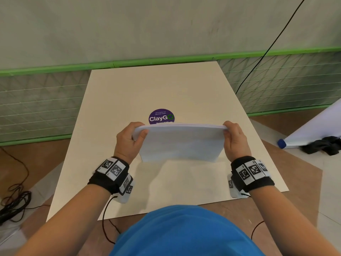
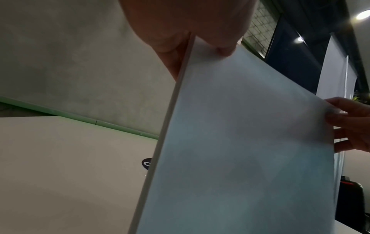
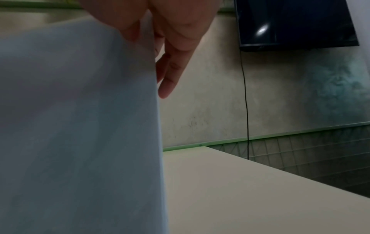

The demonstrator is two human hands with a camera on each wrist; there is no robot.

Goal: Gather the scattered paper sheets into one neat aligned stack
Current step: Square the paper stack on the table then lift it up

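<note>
The left hand (image 1: 127, 139) grips the left end of the paper stack (image 1: 181, 143), thumb on the near face and fingers curled behind the top corner; the left wrist view shows the same pinch from below, with the thumb (image 2: 220, 39) pressed on the sheet and the stack's edge running down past the palm. The right hand (image 1: 235, 140) holds the right end the same way, thumb in front and fingers wrapped over the top edge; in the right wrist view its fingers (image 3: 172, 66) lie straight down behind the paper's side edge. Between the two hands the stack stands on its long lower edge on the worktop (image 1: 114, 93), tilted with its top away from the person, and its sheets look even along the top. It sits around the middle of the worktop, just in front of a round purple sticker (image 1: 160, 116) whose lower part it hides. Both wrists wear black bands with square black-and-white markers (image 1: 112, 168). Off the worktop's right side, on the floor, lie a white roll with a blue cap (image 1: 281, 143) and a dark cloth (image 1: 322, 147). A tangle of black cable (image 1: 13, 204) lies on the floor to the left.
</note>
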